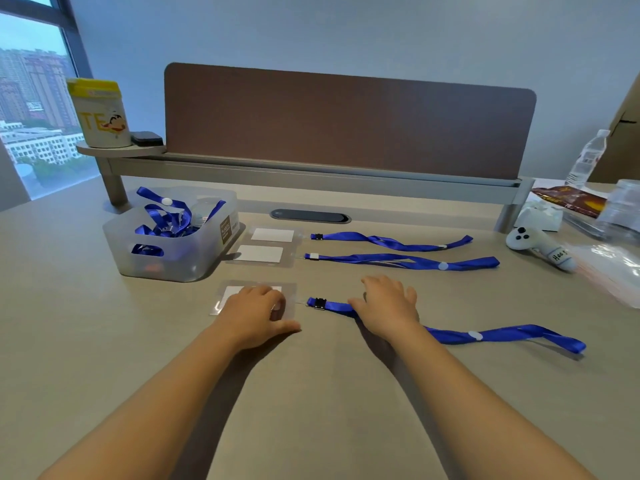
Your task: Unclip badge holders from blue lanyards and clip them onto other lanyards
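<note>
Both hands lie flat and spread on the desk [104,341], gripping nothing: the left hand [258,315] presses on the nearest badge holder [221,299], the right hand [388,306] pins the blue lanyard [502,336] just behind its black clip [318,303]. Whether that clip is joined to the holder is too fine to tell. Two more holder-and-lanyard pairs lie further back, beside a translucent bin [166,258] of spare lanyards. Judging from this, a pull before the small clip is squeezed open could tear the holder's slot, and the slick plastic could slide from under the left palm.
</note>
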